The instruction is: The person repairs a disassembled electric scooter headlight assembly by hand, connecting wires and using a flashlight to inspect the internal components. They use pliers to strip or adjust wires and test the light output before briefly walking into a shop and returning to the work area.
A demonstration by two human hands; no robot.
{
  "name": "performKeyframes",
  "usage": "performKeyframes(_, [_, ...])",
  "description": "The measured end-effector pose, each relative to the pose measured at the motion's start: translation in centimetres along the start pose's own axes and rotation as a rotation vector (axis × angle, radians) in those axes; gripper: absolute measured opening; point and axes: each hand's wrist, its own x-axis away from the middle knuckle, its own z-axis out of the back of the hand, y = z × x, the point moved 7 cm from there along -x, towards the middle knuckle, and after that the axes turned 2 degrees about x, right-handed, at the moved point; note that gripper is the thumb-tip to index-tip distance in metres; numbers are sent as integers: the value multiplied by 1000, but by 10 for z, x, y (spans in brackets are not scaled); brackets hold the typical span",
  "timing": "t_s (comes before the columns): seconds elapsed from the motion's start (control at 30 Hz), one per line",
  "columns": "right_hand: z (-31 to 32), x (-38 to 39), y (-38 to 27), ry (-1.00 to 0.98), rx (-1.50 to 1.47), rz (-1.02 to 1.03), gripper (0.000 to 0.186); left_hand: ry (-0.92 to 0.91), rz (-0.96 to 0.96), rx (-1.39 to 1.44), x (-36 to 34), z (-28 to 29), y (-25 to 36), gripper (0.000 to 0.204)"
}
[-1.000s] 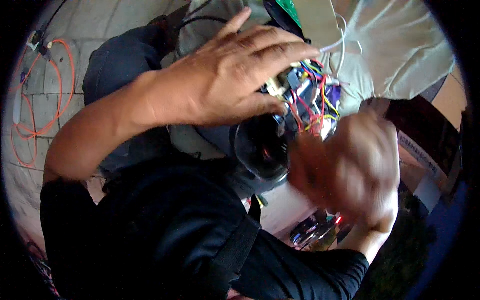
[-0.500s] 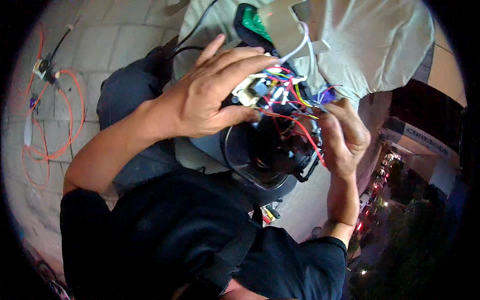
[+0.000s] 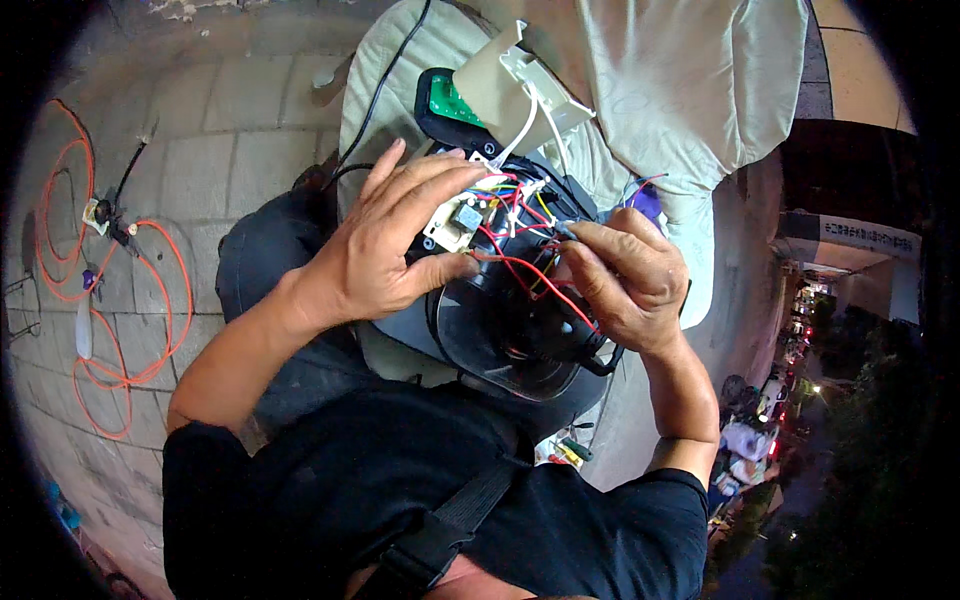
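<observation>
On my lap rests a black appliance (image 3: 505, 345) with its insides exposed, a rounded black hollow facing me. My left hand (image 3: 385, 240) holds a small pale circuit board (image 3: 450, 232) with a bluish block on it, fingers along the far edge and thumb at the near one. From the board runs a tangle of red, yellow, blue and white wires (image 3: 520, 208). My right hand (image 3: 635, 280) pinches a wire end at the tangle's right side; the fingertips partly hide it. One longer red wire (image 3: 535, 272) arcs below toward that hand.
Beyond the board are a beige plastic cover (image 3: 490, 85) with white wires and a green circuit board (image 3: 450, 100) in a black housing. Pale cloth (image 3: 680, 80) drapes behind. An orange cable (image 3: 160, 350) coils on the paving at left. Tools (image 3: 570, 450) lie below right of the appliance.
The view has shifted, so the appliance and both hands appear lower and further left, and more of the beige cover shows. Both hands keep their hold at the board and wires.
</observation>
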Motion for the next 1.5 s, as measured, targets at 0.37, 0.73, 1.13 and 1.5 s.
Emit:
performKeyframes(0.37, [1, 4, -3, 16, 54, 48, 20, 39, -35, 32, 2, 2, 3, 78])
performKeyframes(0.73, [-5, 16, -14, 10, 105, 270, 32, 13, -33, 24, 1, 3, 4, 78])
performKeyframes(1.13, [-4, 33, -21, 144, 162, 301, 33, -55, -40, -41, 2, 2, 5, 80])
performKeyframes(1.5, [2, 43, 4, 210, -141, 119, 29, -15, -20, -7, 6, 4, 2, 80])
